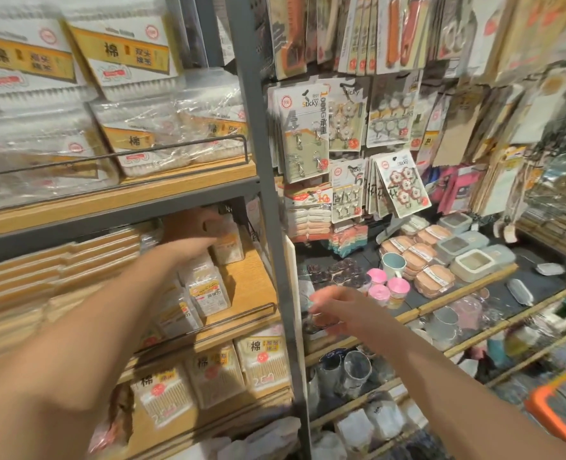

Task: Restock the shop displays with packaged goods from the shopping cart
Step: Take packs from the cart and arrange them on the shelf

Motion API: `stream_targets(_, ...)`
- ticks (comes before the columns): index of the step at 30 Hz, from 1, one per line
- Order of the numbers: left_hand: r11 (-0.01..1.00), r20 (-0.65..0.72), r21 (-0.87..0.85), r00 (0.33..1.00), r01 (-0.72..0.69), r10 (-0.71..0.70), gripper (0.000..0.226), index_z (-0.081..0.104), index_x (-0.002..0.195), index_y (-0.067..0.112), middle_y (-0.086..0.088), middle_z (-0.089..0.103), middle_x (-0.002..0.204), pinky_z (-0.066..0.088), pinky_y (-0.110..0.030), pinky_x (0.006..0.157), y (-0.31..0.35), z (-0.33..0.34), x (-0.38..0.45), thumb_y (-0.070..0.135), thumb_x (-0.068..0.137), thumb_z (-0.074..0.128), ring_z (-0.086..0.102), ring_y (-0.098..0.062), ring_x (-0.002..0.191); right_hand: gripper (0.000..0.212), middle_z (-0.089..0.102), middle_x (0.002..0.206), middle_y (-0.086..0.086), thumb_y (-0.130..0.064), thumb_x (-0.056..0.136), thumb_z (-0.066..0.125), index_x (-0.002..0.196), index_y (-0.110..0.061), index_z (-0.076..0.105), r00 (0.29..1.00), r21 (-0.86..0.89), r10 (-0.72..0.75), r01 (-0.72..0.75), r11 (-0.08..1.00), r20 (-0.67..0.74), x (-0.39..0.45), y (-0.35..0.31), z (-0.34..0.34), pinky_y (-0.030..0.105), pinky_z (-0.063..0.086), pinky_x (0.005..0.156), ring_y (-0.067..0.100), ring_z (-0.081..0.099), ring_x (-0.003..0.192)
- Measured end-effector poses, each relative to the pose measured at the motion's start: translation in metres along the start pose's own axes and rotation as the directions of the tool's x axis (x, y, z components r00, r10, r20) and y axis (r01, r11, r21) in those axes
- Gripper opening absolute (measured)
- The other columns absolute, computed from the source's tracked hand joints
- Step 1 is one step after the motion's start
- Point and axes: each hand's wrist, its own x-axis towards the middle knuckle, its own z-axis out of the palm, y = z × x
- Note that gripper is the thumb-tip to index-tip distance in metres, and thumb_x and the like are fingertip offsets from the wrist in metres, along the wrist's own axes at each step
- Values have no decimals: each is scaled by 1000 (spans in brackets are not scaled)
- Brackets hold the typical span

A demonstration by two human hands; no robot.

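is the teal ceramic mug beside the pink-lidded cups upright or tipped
Upright: the teal ceramic mug stands on the dark shelf with its open mouth facing up, beside the pink-lidded cups.

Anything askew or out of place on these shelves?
The flower hook card on the peg wall hangs tilted while neighbouring cards hang straight. On the middle shelf the left hand reaches the rear packet. Nothing spilled or visibly damaged.

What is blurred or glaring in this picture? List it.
Head view: the left hand and right hand are motion-blurred; the frame edges smear and bend with wide-angle distortion; the clear wrap on the cotton swab boxes glares; the Sticky hook cards stay readable.
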Motion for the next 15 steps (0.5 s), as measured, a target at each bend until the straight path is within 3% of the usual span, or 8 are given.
stream_targets(2, 995, 91, 70, 993, 69, -75, 61, 59, 131, 21, -6, 61, 132, 51, -38, 93, 8, -2, -21, 64, 88, 56, 61, -24, 113, 17, 65, 90, 2, -17, 95, 62, 105, -4, 65, 999, -4, -3, 3, 1000, 32, -3, 4, -11, 22, 54, 67, 9, 67, 81)
stream_targets(4, 987, 67, 156, 997, 28, -39, 57, 61, 130, 18, -7, 61, 133, 47, -42, 100, 28, -6, -50, 59, 91, 55, 57, -26, 121, 14, 64, 93, -2, -18, 96, 61, 109, -10, 63, 997, 29, -7, 4, 1000, 77, -12, 7, -25, 17, 50, 60, 5, 66, 77)
stream_targets(6, 985, 11, 161, 998, -57, 56, 40, 67, 118, 22, -2, 65, 120, 46, -41, 97, 51, -10, -79, 50, 91, 60, 58, -24, 114, 16, 65, 96, -4, -26, 96, 61, 110, -16, 61, 993, 24, -7, 4, 1000, 114, -24, 6, -39, 19, 50, 65, 4, 64, 79)
stream_targets(9, 993, 66, 89, 995, -80, 74, 30, 69, 111, 21, -3, 67, 108, 50, -37, 89, 106, -1, -126, 41, 90, 66, 62, -22, 99, 16, 68, 103, -1, -29, 98, 58, 110, -19, 59, 992, 9, -1, 0, 1000, 125, -62, 9, -68, 27, 54, 81, 9, 64, 87)
stream_targets(13, 987, 201, 13, 967, -159, 153, 30, 67, 115, 20, 1, 68, 102, 49, -29, 82, 196, 27, -164, 39, 91, 66, 63, -17, 92, 19, 67, 104, 0, -24, 98, 56, 115, -16, 58, 989, -41, 20, -15, 999, 145, -115, 27, -117, 19, 51, 71, 11, 62, 91)
stream_targets(15, 978, 244, -54, 948, -200, 207, 31, 66, 115, 20, 4, 67, 98, 50, -30, 82, 244, 50, -170, 40, 91, 66, 63, -16, 92, 15, 67, 104, 3, -21, 98, 58, 111, -15, 60, 994, -48, 33, -28, 998, 109, -140, 41, -152, 21, 51, 73, 12, 62, 90)
